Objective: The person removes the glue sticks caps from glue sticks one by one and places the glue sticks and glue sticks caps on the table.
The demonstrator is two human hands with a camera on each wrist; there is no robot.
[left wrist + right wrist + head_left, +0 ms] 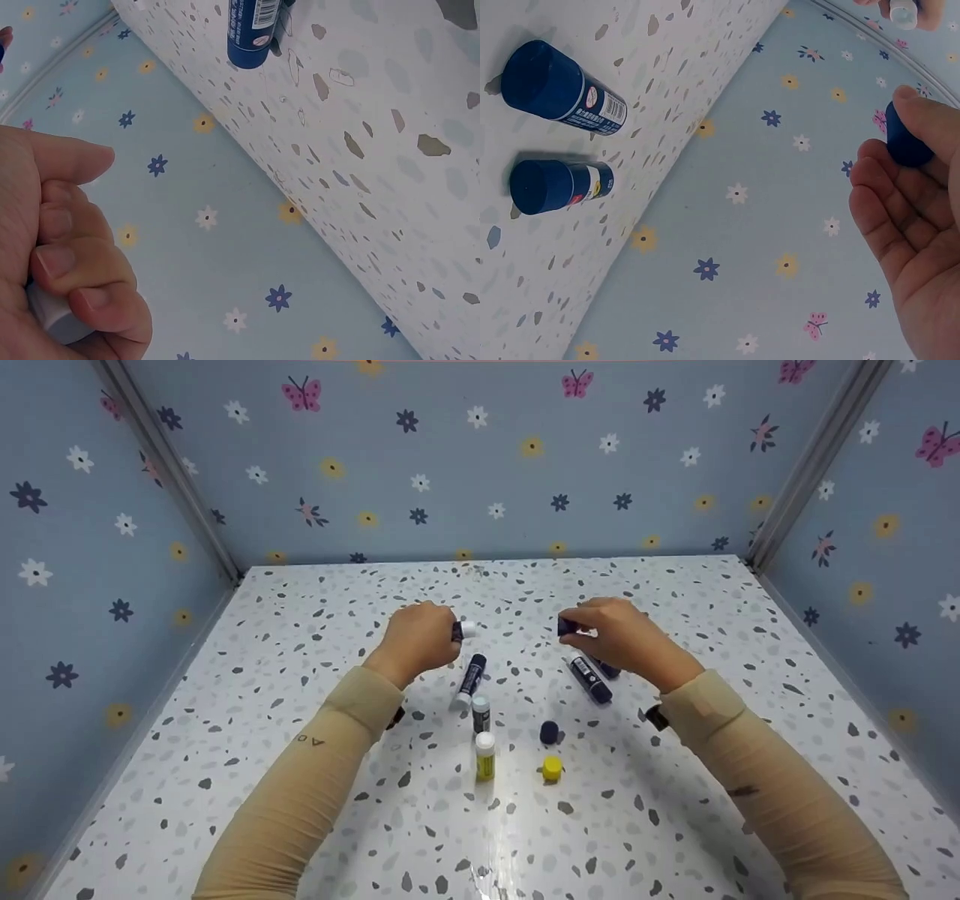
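Note:
My left hand [420, 634] grips a dark-blue glue stick with its white end [466, 629] uncovered; in the left wrist view that white end [64, 319] shows below curled fingers. Opposite, my right hand [615, 631] pinches a dark-blue cap [906, 139] between thumb and fingers, apart from the stick. Near my left hand a dark-blue glue stick [471, 679] with a white end lies on the table. Below my right hand lie two capped dark-blue glue sticks [591, 679], one partly hidden by the hand.
A dark-labelled glue stick [481, 714] and a yellow-labelled one [486, 757], both white-topped, stand nearer the front. To their right are a loose dark-blue cap [549, 733] and a yellow cap [552, 768]. Flower-patterned panels [495, 457] border the speckled table [375, 825] on three sides.

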